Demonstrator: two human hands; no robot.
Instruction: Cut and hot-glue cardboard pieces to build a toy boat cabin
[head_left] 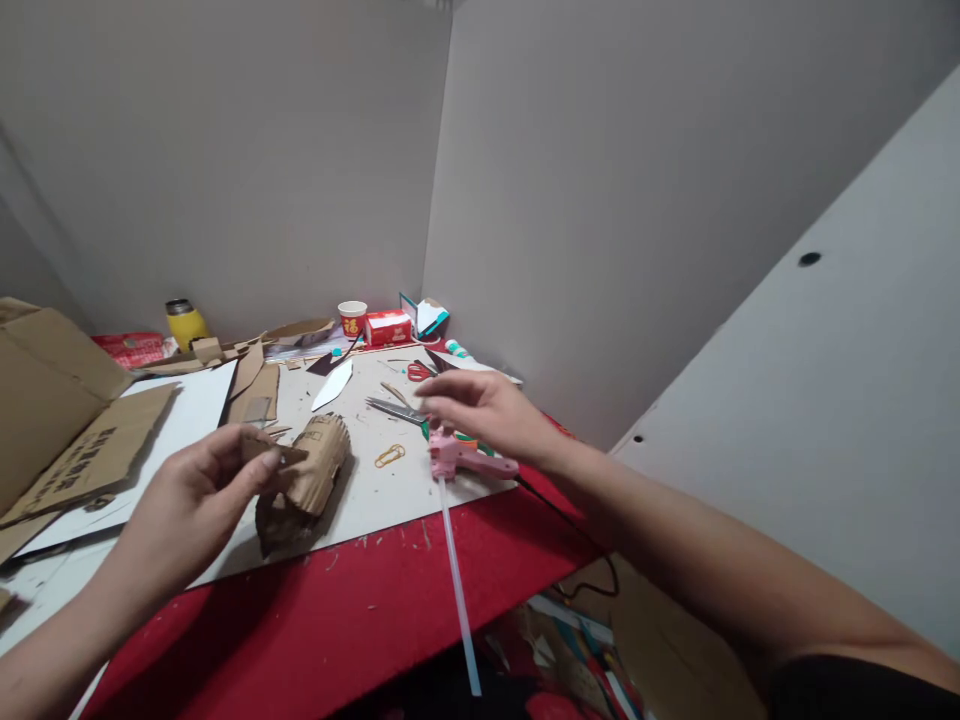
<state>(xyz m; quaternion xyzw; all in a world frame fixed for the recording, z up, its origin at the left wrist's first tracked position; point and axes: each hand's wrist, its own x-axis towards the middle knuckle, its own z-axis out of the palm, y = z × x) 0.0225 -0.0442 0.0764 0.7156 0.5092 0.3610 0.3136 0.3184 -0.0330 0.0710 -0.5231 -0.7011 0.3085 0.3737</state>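
Our left hand (pixel 187 505) pinches a small cardboard scrap (pixel 264 447), fingers together on it, just above the rolled cardboard piece (pixel 307 480) lying on the counter (pixel 360 600). Our right hand (pixel 487 405) hovers over the pink glue gun (pixel 465 458), fingers loosely apart, holding nothing. We judge the scrap light, stiff and easily creased; best held by its edges.

Red table (pixel 360 620), white board (pixel 390 490), flattened cardboard (pixel 90 450), paper cup (pixel 352 318)

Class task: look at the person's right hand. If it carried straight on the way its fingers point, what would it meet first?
Probably the grey scissors, lying just beyond the right hand fingertips; depth is uncertain from this single view.
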